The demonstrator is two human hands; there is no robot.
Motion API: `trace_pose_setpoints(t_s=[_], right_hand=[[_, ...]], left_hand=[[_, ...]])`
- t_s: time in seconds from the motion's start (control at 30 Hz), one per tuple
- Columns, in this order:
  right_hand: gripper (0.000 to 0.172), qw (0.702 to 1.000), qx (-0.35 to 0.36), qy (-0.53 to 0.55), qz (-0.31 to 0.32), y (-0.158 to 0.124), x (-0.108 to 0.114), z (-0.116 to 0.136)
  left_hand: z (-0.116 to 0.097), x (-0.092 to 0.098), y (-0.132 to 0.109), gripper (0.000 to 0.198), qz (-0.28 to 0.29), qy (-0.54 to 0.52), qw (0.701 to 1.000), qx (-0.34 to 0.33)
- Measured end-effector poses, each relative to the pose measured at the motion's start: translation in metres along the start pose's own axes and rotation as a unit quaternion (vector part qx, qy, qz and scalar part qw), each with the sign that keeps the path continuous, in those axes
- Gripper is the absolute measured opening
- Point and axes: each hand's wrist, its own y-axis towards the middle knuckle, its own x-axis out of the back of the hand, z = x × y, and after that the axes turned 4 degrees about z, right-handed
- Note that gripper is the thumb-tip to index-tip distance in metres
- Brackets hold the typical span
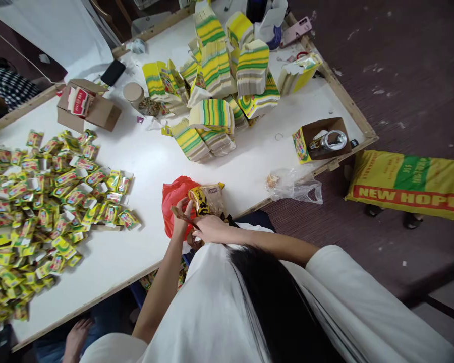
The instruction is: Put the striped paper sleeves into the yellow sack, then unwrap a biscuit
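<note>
My left hand [180, 210] is closed at the table's front edge, beside a crumpled red plastic bag [170, 194]. A thin brown strip [182, 217] runs across its fingers towards my right hand [214, 229], which is closed around the strip's near end. What the strip is made of I cannot make out. Just beyond my hands lies a yellow and clear snack packet [212, 197], partly on the red bag. My fingertips are partly hidden by each other, and my clothing hides what lies below them.
Many small yellow boxes [68, 196] cover the table's left side. Stacks of flat printed cartons [215, 65] stand at the back. To the right are an open box [327, 138] with a cup and a clear plastic bag [297, 184]. A co-worker's hand [77, 335] shows at lower left.
</note>
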Motion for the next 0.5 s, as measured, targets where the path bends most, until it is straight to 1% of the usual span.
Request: trace_pose_setpoints(t_s=[0.07, 0.13, 0.27, 0.33, 0.4, 0.5], right_hand=[[0.038, 1.0, 0.008, -0.013, 0.019, 0.005, -0.002, 0.002], [0.041, 0.999, 0.013, -0.024, 0.038, 0.008, -0.004, 0.003], [0.044, 0.997, 0.019, -0.037, 0.063, 0.007, -0.005, 0.004], [0.042, 0.996, 0.027, -0.042, 0.067, 0.004, -0.005, 0.003], [0.033, 0.995, 0.044, -0.045, 0.071, -0.001, -0.004, 0.003], [0.021, 0.994, 0.067, -0.042, 0.07, -0.007, -0.003, 0.002]], left_hand=[[-0.002, -0.002, 0.003, 0.031, 0.029, -0.012, 1.0, 0.002], [-0.001, -0.003, 0.008, 0.024, 0.043, -0.009, 0.999, 0.009], [0.008, 0.002, 0.02, 0.017, 0.043, 0.018, 0.998, 0.033], [0.015, 0.006, 0.027, 0.018, 0.03, 0.038, 0.997, 0.055], [0.021, 0.01, 0.031, 0.018, 0.002, 0.06, 0.995, 0.075], [0.029, 0.016, 0.031, 0.017, -0.051, 0.089, 0.991, 0.087]])
